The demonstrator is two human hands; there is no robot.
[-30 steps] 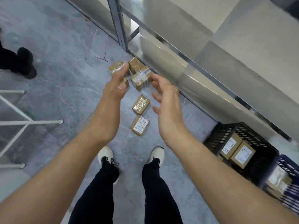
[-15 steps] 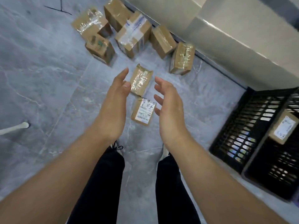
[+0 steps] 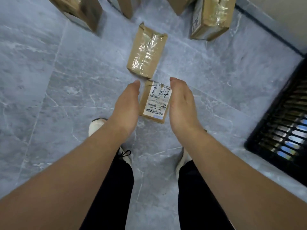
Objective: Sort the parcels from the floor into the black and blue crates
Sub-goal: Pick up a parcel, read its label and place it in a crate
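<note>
Brown cardboard, label up: the parcel [image 3: 155, 101] lies flat on the floor [image 3: 49, 97] between the hands, a taped parcel [image 3: 147, 50] just beside it at 12 o'clock. The left hand [image 3: 127, 103] and right hand [image 3: 180, 103] flank its long sides, fingers straight, gripping nothing; whether the palms touch it is hard to tell. Best to press in evenly, lift level and read the label before choosing; the black crate [image 3: 282, 130] waits at 3 o'clock.

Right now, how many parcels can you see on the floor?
6: a labelled parcel between the left hand and right hand, a taped parcel just beyond it, and four cut-off parcels along the picture's top edge. More may lie out of view.
</note>
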